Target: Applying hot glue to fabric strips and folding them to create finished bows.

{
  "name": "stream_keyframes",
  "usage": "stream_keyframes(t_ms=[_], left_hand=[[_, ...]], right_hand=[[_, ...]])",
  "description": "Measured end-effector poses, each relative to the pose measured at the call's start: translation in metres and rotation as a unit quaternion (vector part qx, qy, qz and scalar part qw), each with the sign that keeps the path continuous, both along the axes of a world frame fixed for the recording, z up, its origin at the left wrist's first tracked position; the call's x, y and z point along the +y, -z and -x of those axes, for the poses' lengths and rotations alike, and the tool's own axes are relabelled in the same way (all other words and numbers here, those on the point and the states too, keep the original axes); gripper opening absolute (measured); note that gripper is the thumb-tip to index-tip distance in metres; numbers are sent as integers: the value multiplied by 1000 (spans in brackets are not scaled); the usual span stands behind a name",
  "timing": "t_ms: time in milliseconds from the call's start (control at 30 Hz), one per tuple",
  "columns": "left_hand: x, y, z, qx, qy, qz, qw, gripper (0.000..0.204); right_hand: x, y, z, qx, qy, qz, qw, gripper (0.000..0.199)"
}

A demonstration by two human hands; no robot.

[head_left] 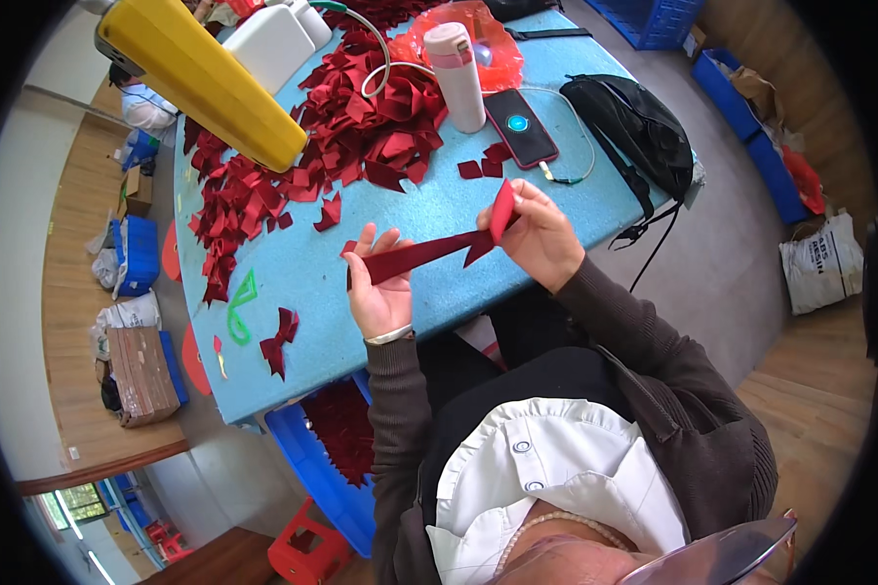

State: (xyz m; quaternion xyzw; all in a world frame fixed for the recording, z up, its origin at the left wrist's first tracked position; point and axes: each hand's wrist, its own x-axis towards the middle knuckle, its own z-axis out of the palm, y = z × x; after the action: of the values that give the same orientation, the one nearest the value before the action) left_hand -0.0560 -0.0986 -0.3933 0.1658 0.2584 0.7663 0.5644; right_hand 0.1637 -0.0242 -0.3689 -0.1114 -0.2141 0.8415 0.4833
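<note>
With my right grip (544,239) I am pinching a dark red ribbon (424,255) between thumb and fingers, close to a folded part that is standing up from my fingertips. A pointed tail is hanging just beside that fold. The ribbon is stretching across to my left grip (382,297), where its far end is lying between the thumb and the loosely spread fingers; whether these are actually pressing on it, I cannot tell. I am holding both grips above the near side of the blue counter (332,336).

Below and left of my left grip, a dark red bow (279,341) is resting on the counter, with a green looped piece (234,327) lying beyond it. Ahead of both grips, a large heap of dark red pieces (380,117) is spreading out, and a yellow object (200,83) is standing out over it on the left. A few small red squares (470,170) are lying just beyond my right grip. Farther past it, a pale flask (456,78) is standing beside a phone (523,130), and a black bag (634,136) is lying to the right.
</note>
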Motion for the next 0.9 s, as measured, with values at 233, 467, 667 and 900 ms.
stream_keyframes(t_ms=[233, 467, 667, 900], left_hand=[[-16, 24, 57, 62, -67, 19, 996, 52], [-20, 47, 87, 107, -84, 35, 990, 51], [-23, 75, 144, 7, -11, -28, 1000, 50], [-23, 82, 183, -45, 183, -159, 969, 50]], right_hand=[[9, 47, 17, 55, 94, 107, 988, 19], [23, 97, -11, 1, 35, 15, 999, 28], [23, 109, -6, -110, 182, 51, 976, 27], [38, 101, 13, -283, 231, 6, 931, 26]])
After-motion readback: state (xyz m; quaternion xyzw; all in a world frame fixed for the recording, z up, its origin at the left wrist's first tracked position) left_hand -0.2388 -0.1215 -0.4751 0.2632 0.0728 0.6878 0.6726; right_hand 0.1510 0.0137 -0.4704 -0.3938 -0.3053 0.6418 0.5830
